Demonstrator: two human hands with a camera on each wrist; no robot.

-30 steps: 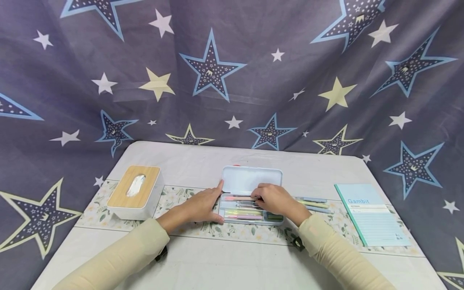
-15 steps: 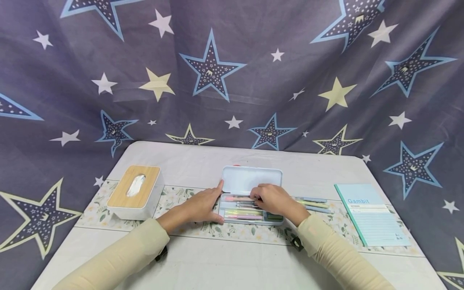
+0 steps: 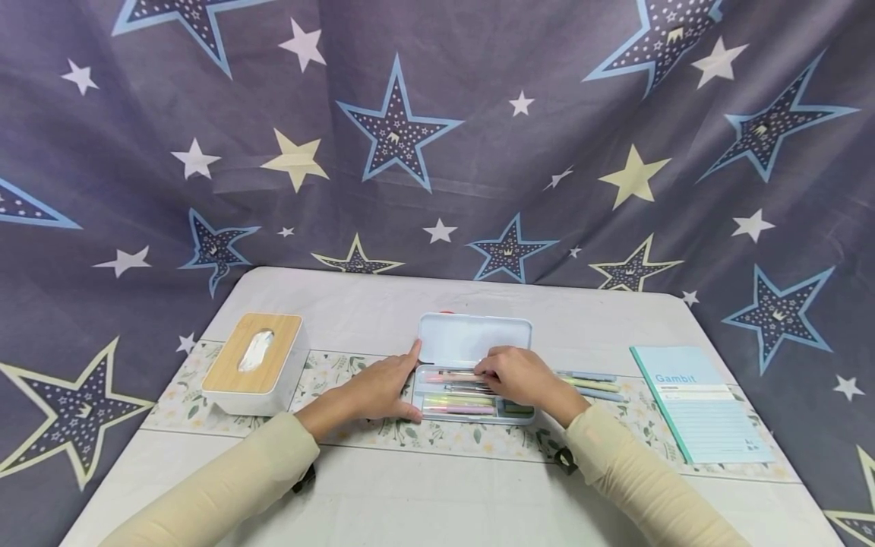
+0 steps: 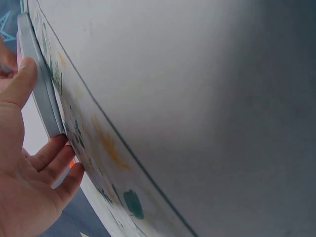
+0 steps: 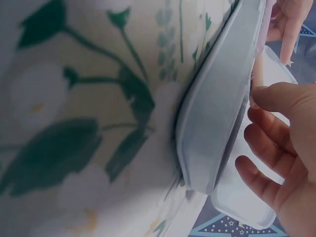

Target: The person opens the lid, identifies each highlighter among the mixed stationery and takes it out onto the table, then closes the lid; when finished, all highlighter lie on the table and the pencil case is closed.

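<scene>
A pale blue pencil case [image 3: 418, 399] lies with its lid [image 3: 472, 338] tipped back and several pens in its tray. My left hand [image 3: 383, 387] holds the case's left end, thumb at the front corner and fingers toward the back corner. In the left wrist view, the thumb [image 4: 24, 81] touches the case wall [image 4: 42, 89]. My right hand [image 3: 519, 375] is over the tray's right half, pinching a peach-pink pen [image 3: 454, 377] between thumb and forefinger. That pen [image 5: 258, 74] also shows in the right wrist view; its far end is hidden by the fingers.
Yellow and pink pens [image 3: 461, 409] and a dark green item [image 3: 517, 409] sit in the tray. Several pens [image 3: 598, 386] lie right of the case. A notebook [image 3: 704, 406] is farther right; a wood-topped tissue box [image 3: 232, 357] stands left.
The peach-pink pen has shifted slightly right and toward the front in the right hand's pinch. The left hand and the case have stayed put.
</scene>
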